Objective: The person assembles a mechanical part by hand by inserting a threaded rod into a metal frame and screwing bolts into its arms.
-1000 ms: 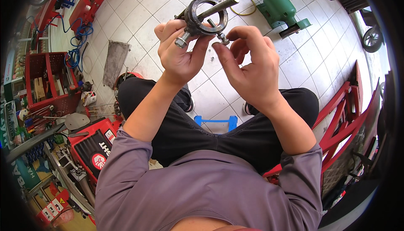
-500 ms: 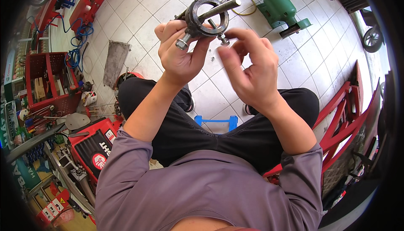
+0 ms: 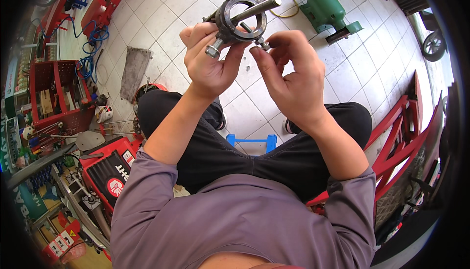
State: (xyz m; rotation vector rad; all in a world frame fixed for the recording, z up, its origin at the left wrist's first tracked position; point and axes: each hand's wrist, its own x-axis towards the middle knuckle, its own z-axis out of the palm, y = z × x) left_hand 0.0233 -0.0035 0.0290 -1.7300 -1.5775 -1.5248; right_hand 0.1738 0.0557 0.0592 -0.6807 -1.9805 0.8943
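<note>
My left hand (image 3: 210,63) grips a dark metal ring (image 3: 226,18) with bolts set around its rim, holding it up over the floor. A thick steel rod (image 3: 262,7) lies across the ring, its end pointing to the far right. One silver bolt (image 3: 214,50) sticks out at the ring's lower left, beside my left fingers. At the ring's lower right is a smaller bolt (image 3: 264,45), its head pinched between the thumb and fingers of my right hand (image 3: 296,73). Part of the ring's left side is hidden behind my left fingers.
A green bench grinder (image 3: 325,7) stands on the tiled floor at the far right. A flat grey plate (image 3: 135,70) lies left of my hands. Red metal frames (image 3: 391,127) flank both sides. Near my left elbow is a red and black case (image 3: 110,171); a blue stool (image 3: 252,140) shows between my legs.
My right thumb and fingers have closed in on the small bolt and shifted slightly. The left hand and the ring stay nearly in place.
</note>
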